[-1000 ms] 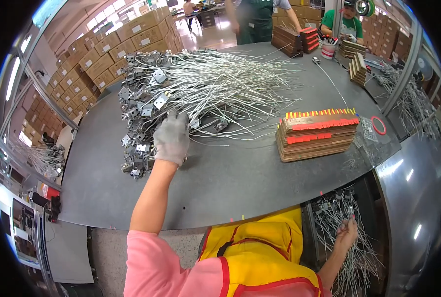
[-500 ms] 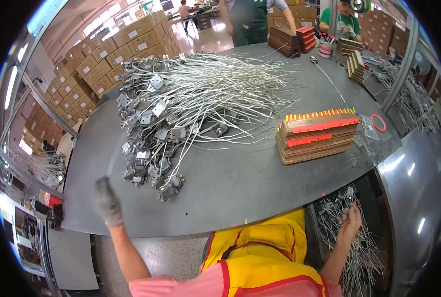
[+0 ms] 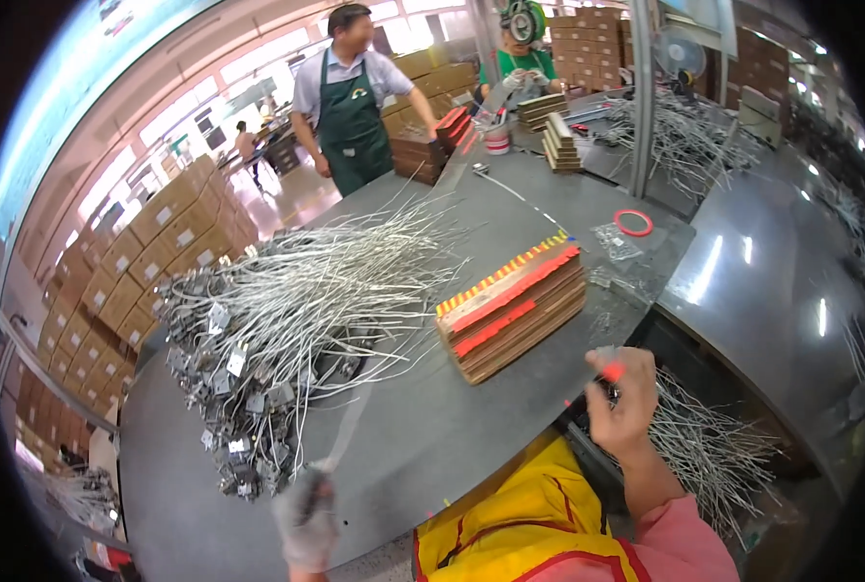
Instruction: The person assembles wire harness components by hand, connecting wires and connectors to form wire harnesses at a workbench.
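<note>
Right hand (image 3: 627,410) seems pinched on a small red piece (image 3: 612,371) near the edge of the surface (image 3: 403,446); the gloved left hand (image 3: 306,519) blurs beside the near end of the pile of wired metal parts (image 3: 287,310), its grip impossible to tell. Tangled wires (image 3: 374,257) could snag and drag neighbouring parts if pulled hastily; a loose pinch could drop the red piece. Since the earlier frame, the right hand has risen from the lower wire bundle (image 3: 709,441), and the view has turned rightward.
</note>
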